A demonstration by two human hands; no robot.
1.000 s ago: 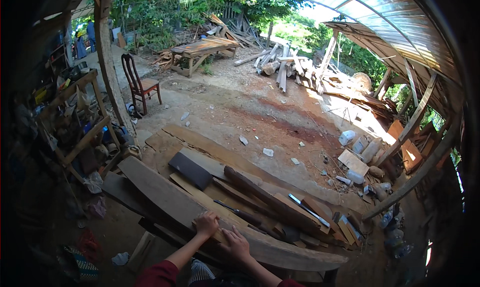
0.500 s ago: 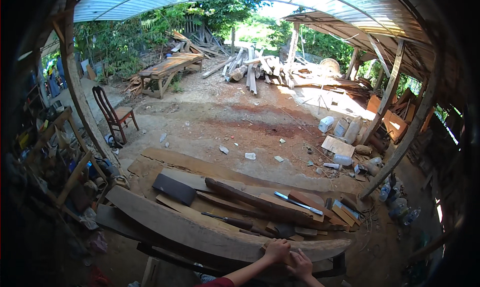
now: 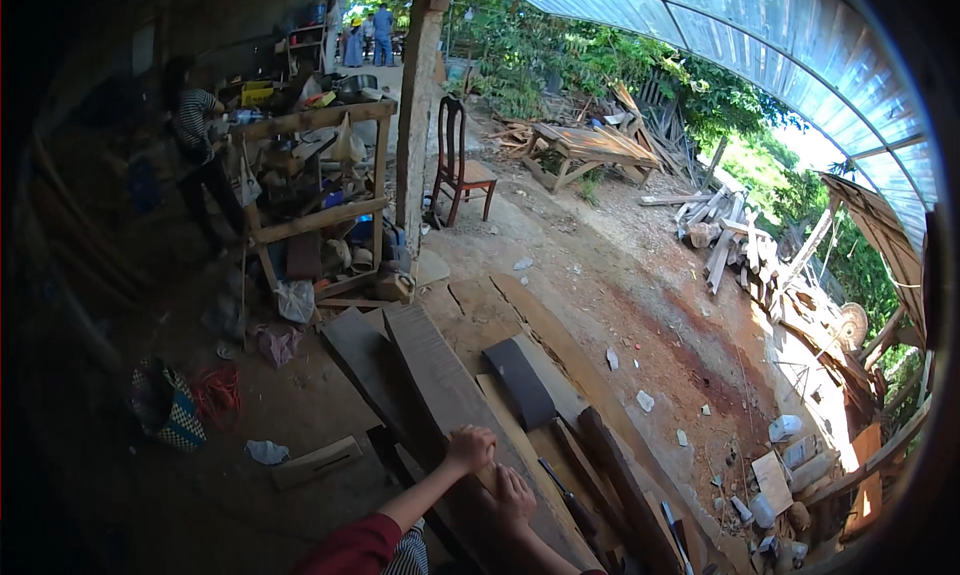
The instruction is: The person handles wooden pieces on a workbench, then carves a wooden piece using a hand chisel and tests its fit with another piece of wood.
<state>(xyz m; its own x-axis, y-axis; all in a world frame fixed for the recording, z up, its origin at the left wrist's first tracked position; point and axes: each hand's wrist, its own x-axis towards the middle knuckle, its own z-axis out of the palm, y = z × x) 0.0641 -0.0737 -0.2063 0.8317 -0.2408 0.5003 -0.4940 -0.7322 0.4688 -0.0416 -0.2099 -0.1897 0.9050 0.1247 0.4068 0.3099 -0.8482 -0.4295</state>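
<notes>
A long wooden plank point(image 3: 425, 360) runs away from me, from the bottom edge toward the upper left. On its surface lies a small light-brown wooden block point(image 3: 487, 478), mostly hidden under my hands. My left hand point(image 3: 470, 448) is closed over the block's far end. Behind it, my right hand point(image 3: 514, 497) is closed around the near end with its fingers laid over the top. Right of the plank are a dark curved board point(image 3: 520, 381) and a long tool with a dark handle point(image 3: 577, 510).
A dark beam point(image 3: 625, 475) lies among other boards at right. A wooden rack point(image 3: 320, 225) crowded with goods stands at far left, near a person in a striped top point(image 3: 195, 125). Beyond the post point(image 3: 415, 125) is a wooden chair point(image 3: 465, 170). A checkered basket point(image 3: 180, 410) sits on the left floor.
The view has swung to the left, bringing the rack and the person into clearer sight. Both hands have moved along the plank toward its far end, still on the block.
</notes>
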